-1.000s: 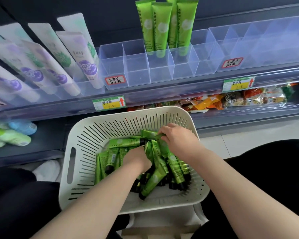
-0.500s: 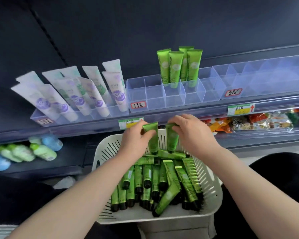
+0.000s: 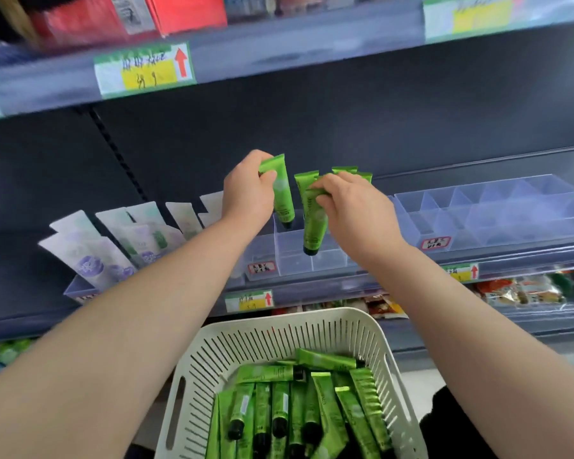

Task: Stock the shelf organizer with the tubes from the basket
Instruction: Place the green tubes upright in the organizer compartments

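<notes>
White-purple tubes [image 3: 93,256] far left. My left hand [image 3: 246,190] pinches green tube one [image 3: 283,202] by the crimp, cap down over the shelf organizer [image 3: 292,261]. My right hand [image 3: 355,210] pinches green tube two [image 3: 314,228], cap over a front cell. Basket [image 3: 279,329] below holds spare tubes [image 3: 279,409].

The organizer [image 3: 497,213], mid right, is clear, smooth plastic. The tubes [image 3: 280,402] look like glossy green plastic. The basket [image 3: 312,314], lower centre, is matt cream slotted plastic. The label [image 3: 145,69], upper left, is paper.
</notes>
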A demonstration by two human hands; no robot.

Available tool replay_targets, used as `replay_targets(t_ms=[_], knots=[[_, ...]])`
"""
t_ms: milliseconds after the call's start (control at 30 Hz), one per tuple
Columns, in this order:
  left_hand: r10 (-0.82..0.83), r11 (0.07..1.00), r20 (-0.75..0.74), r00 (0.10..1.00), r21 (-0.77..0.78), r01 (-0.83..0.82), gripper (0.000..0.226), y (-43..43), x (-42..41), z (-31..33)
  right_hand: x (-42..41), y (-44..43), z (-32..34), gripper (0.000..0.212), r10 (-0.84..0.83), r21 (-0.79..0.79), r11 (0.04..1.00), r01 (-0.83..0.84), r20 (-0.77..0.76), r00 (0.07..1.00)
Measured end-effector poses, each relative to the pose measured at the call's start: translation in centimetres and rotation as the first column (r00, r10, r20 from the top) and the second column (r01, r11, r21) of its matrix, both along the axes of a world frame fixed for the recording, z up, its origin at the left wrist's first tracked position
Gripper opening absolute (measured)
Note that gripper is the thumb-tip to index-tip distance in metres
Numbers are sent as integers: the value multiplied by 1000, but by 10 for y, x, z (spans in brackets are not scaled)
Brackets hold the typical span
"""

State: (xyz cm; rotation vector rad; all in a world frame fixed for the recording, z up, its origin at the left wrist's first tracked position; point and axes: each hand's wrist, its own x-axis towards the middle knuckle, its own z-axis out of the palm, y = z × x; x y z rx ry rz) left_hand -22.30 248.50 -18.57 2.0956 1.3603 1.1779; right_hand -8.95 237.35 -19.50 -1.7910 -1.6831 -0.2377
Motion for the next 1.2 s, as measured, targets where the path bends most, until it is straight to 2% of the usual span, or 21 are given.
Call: replay_targets(t_ms=[133, 333, 433, 600, 767, 867, 1000, 1100, 1200], knots=[[52, 996, -147, 988, -65, -62, 20, 22, 17, -6, 10, 12, 7, 22, -40, 29, 999, 40, -3, 999], [-19, 992, -358, 934, -123, -27, 24, 48, 26, -29, 25, 19, 7, 24, -47, -36, 998, 48, 49, 998], [-4, 993, -375, 927, -112, -41, 28, 51, 28, -30, 26, 23, 6, 25, -42, -55, 997, 45, 56, 998], [65, 998, -338, 939, 14, -64, 44, 45, 17, -12, 15, 41, 10, 25, -40, 8, 999, 40, 66, 997], [65, 995, -427, 902, 93, -28, 42, 22, -4, -1, -1, 72, 14, 26, -66, 49, 997, 60, 125, 990], [22, 996, -496, 868, 88, 25, 37, 5, -20, -8, -8, 90, 8, 30, -61, -5, 998, 63, 155, 986], [-2, 997, -517, 856, 60, 39, 44, -8, -35, -16, -14, 106, -7, 33, -42, -99, 993, 64, 207, 977], [-40, 984, -578, 815, 117, 131, 53, -15, -39, -13, -18, 112, -15, 32, -48, -176, 979, 106, 305, 951], [-52, 963, -628, 777, 175, 206, 53, -21, -37, -9, -20, 114, -22, 35, -54, -216, 967, 138, 356, 933]])
